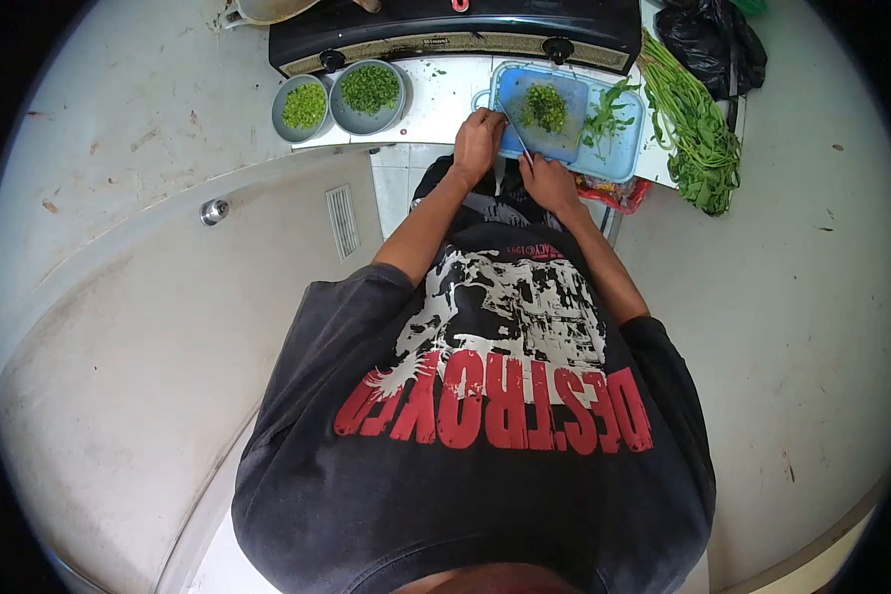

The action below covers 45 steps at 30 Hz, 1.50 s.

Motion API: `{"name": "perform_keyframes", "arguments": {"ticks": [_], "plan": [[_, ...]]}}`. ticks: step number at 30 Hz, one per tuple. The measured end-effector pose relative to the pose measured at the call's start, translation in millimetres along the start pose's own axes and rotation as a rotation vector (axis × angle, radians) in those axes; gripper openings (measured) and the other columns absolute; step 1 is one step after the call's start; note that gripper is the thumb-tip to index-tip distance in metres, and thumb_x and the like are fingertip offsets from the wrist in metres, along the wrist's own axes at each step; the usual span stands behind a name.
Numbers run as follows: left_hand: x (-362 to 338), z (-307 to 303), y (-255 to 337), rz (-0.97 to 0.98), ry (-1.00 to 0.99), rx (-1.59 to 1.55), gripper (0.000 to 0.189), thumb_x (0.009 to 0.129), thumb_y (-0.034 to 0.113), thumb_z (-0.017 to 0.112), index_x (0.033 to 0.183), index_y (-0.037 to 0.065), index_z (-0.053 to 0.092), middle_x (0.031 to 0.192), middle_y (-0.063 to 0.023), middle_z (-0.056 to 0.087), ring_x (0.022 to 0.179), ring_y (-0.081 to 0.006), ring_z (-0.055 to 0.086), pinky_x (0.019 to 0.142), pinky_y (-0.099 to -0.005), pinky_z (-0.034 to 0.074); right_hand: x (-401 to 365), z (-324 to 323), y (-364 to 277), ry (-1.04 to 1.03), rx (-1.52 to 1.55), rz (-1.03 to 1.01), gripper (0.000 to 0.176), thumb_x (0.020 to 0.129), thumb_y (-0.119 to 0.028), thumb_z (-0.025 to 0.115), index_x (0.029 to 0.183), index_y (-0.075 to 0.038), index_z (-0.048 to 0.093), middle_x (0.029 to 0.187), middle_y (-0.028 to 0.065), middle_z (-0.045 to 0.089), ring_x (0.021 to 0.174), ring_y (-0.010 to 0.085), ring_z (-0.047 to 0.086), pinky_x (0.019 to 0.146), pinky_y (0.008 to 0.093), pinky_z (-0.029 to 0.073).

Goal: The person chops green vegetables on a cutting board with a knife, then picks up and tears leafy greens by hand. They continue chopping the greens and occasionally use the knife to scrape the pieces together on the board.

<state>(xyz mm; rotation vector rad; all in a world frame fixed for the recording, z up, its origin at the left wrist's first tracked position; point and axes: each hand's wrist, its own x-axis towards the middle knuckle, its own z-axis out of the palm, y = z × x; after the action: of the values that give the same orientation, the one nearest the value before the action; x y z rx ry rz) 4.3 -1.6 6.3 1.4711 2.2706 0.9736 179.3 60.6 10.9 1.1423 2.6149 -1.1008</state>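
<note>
While the right hand [549,185] grips the knife [516,132], chopped greens [544,108] just beyond, left hand [478,146] nearby, closure unclear.

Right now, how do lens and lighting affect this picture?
Head view: strong fisheye distortion, with black corners and the counter bowing. Head view: light looks soft and fairly even, with no glare hiding the hands' area. Head view: the shirt's red lettering reads crisply, but the knife is too small to judge its edge sharpness.
</note>
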Motion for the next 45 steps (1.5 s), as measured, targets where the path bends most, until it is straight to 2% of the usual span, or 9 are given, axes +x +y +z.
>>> {"name": "perform_keyframes", "arguments": {"ticks": [5,8,14,17,26,35,45], "plan": [[-6,0,-10,0.059,-0.016,-0.064,0.013,0.088,0.003,0.067,0.099,0.001,0.073,0.094,-0.0173,0.069,0.086,-0.0363,0.068,0.075,-0.0426,0.055,10,2,-6,-0.008,-0.028,0.03,0.05,0.103,-0.04,0.048,0.092,0.005,0.068,0.08,0.0318,0.068,0.078,0.0494,0.069,0.074,0.057,0.056],[-9,0,-16,0.041,-0.002,-0.118,0.015,0.087,0.003,0.067,0.1,0.002,0.075,0.095,-0.0168,0.07,0.084,-0.0355,0.069,0.075,-0.0414,0.056,14,6,-5,0.062,-0.06,-0.007,0.05,0.102,-0.04,0.049,0.091,0.004,0.068,0.079,0.0311,0.068,0.078,0.0493,0.069,0.074,0.0569,0.056],[-1,-5,-2,-0.152,-0.055,-0.143,0.014,0.085,0.003,0.069,0.096,0.004,0.077,0.091,-0.0155,0.071,0.077,-0.0309,0.069,0.071,-0.039,0.055,1,-3,0,0.029,-0.035,0.007,0.051,0.102,-0.04,0.049,0.09,0.005,0.067,0.076,0.0309,0.067,0.074,0.0482,0.069,0.071,0.0564,0.056],[0,-4,-4,-0.126,-0.021,-0.144,0.013,0.085,0.004,0.07,0.096,0.004,0.077,0.089,-0.0151,0.071,0.074,-0.0291,0.069,0.07,-0.038,0.055,-6,-2,4,0.046,-0.025,0.039,0.051,0.103,-0.041,0.049,0.091,0.006,0.066,0.075,0.0314,0.067,0.073,0.0482,0.069,0.07,0.0563,0.056],[-1,-1,-4,-0.12,0.007,-0.14,0.011,0.084,0.005,0.071,0.094,0.003,0.077,0.087,-0.015,0.07,0.071,-0.0282,0.068,0.069,-0.0378,0.055,-8,0,1,-0.008,-0.044,0.004,0.051,0.103,-0.041,0.047,0.093,0.006,0.066,0.074,0.0321,0.066,0.074,0.0478,0.069,0.07,0.0566,0.056],[-1,2,-5,-0.154,0.024,-0.145,0.011,0.082,0.003,0.07,0.091,0.005,0.077,0.086,-0.0138,0.069,0.073,-0.0288,0.068,0.07,-0.0386,0.055,10,5,-8,0.059,-0.072,0.015,0.049,0.102,-0.041,0.049,0.09,0.003,0.067,0.076,0.0293,0.068,0.073,0.047,0.07,0.07,0.0562,0.057],[0,3,-7,-0.202,0.055,-0.168,0.011,0.08,0.007,0.073,0.089,0.005,0.078,0.085,-0.0137,0.072,0.07,-0.0278,0.071,0.068,-0.0375,0.056,-10,5,10,0.075,-0.033,0.004,0.049,0.103,-0.04,0.049,0.092,0.005,0.066,0.069,0.03,0.065,0.068,0.0487,0.067,0.067,0.0567,0.055]]}}
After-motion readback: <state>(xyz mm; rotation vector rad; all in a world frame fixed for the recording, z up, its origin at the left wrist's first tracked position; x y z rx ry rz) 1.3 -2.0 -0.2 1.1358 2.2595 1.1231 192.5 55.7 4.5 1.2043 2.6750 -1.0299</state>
